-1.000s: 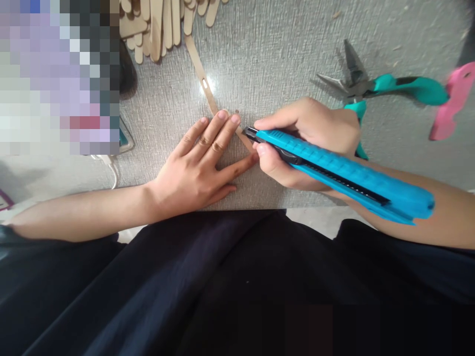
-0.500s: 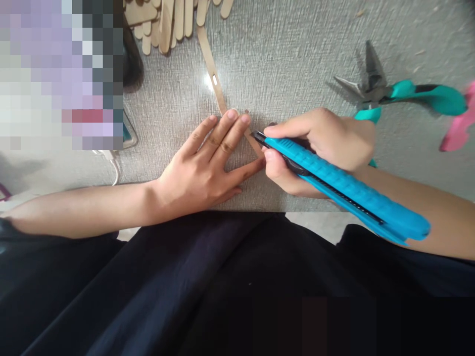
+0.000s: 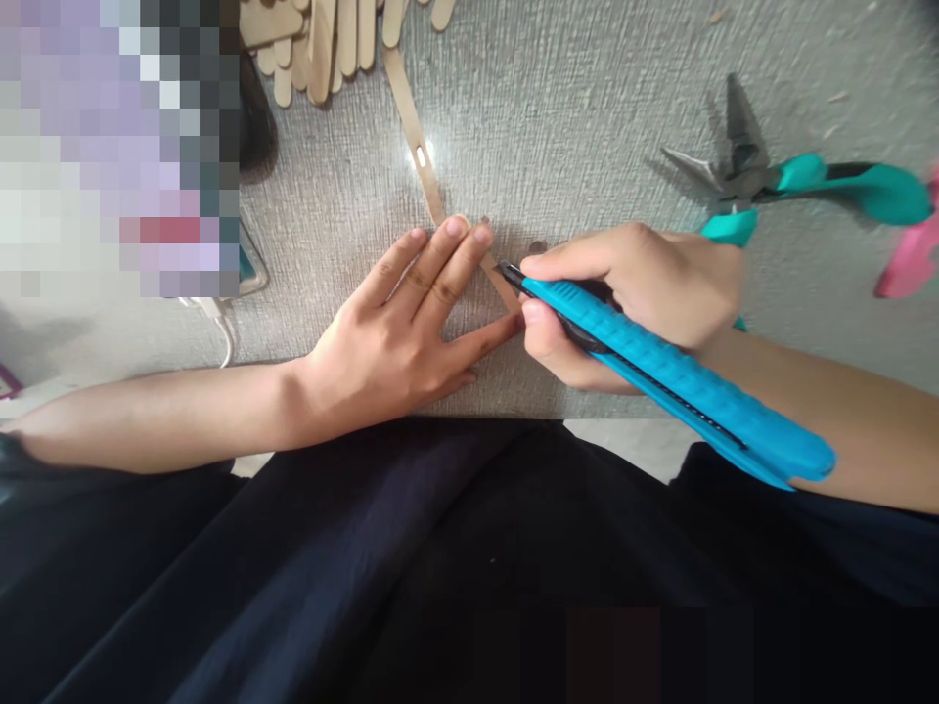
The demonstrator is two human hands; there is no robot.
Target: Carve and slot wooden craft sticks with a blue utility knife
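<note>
Wooden stick (image 3: 409, 112) slants across the table (image 3: 558, 117), held down beneath your flat left hand (image 3: 400, 332), fingers spread. Your right hand (image 3: 667, 279) grips a blue knife (image 3: 690, 372), its tip at the stick; pliers (image 3: 752, 183) lie beyond that hand.

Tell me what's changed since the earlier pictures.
The blue cutter in the right hand has swung its back end toward the dark clothing; the view shifted slightly too. Nothing was taken or let go: the left hand stays on the wooden stick.

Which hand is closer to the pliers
Right. The right hand partly hides the pliers; the left hand is farther off to the left, on the wooden stick.
</note>
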